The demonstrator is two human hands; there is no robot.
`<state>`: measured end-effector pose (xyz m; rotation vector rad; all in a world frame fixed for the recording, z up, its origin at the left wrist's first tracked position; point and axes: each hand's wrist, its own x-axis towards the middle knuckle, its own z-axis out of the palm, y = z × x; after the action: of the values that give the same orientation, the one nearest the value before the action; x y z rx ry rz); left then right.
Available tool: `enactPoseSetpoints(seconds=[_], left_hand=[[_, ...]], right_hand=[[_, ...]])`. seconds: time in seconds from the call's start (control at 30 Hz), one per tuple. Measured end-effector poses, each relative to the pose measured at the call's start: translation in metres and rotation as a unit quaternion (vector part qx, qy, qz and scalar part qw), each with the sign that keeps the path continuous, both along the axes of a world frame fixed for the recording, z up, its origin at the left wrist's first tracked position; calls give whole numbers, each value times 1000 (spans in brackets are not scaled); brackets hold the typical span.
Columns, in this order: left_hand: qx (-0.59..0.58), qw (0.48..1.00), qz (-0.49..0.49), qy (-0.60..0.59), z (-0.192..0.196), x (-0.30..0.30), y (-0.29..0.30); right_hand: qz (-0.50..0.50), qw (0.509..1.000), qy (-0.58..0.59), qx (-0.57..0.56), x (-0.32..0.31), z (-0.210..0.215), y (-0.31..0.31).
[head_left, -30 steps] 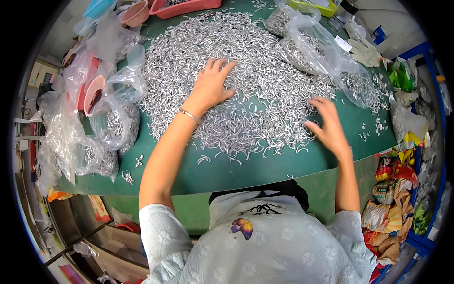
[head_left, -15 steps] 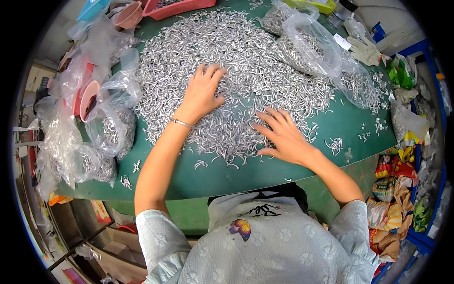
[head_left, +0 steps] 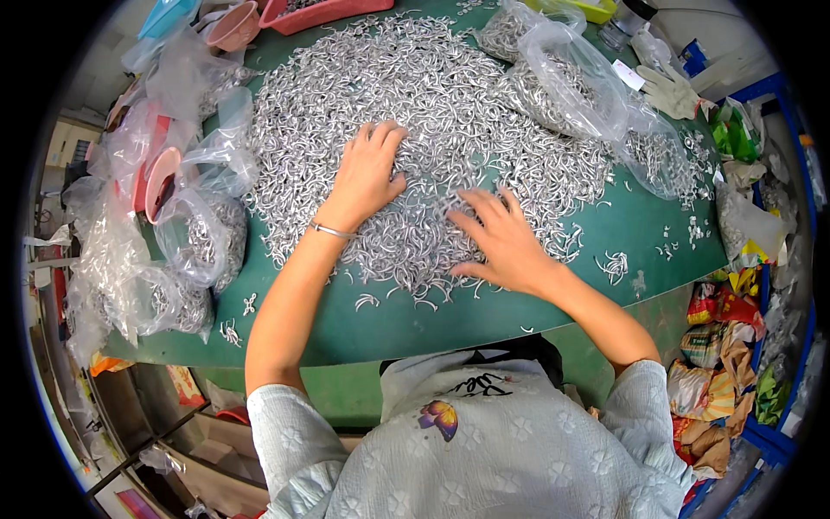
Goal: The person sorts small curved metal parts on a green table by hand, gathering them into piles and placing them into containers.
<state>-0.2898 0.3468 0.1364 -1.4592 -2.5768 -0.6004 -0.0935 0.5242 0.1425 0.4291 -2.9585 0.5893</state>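
Note:
A wide heap of small, curved silver metal pieces [head_left: 380, 78] is spread over the green tabletop [head_left: 337, 329]. On the heap's left-middle part rests my left hand [head_left: 368, 173], palm down with its fingers apart, a bangle at the wrist. My right hand [head_left: 501, 238] lies at the heap's near right side, fingers spread among the pieces and slightly blurred at the tips. Neither hand grips anything visible. Between the two hands the pieces form a denser near mound [head_left: 415, 246]. What lies under the palms is hidden.
Clear plastic bags [head_left: 186, 298] holding similar pieces crowd the left side, with a pink bowl [head_left: 162, 183] among them. A large open bag [head_left: 575, 82] lies at the back right, near a glove [head_left: 670, 91]. A red tray [head_left: 324, 13] stands at the far edge. Blue shelving [head_left: 769, 437] flanks the table's right.
My right hand has moved left and slightly up, pushing in among the pieces. My left hand has shifted only a little. Some pieces between the hands have moved.

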Motion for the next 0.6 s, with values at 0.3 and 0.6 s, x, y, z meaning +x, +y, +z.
enactPoseSetpoints(seconds=[0.3, 0.6], left_hand=[[35, 999, -9, 19, 9, 13, -12], [139, 986, 53, -79, 10, -5, -27]], right_hand=[[95, 994, -43, -40, 20, 6, 11], [24, 999, 3, -30, 22, 0, 4]])
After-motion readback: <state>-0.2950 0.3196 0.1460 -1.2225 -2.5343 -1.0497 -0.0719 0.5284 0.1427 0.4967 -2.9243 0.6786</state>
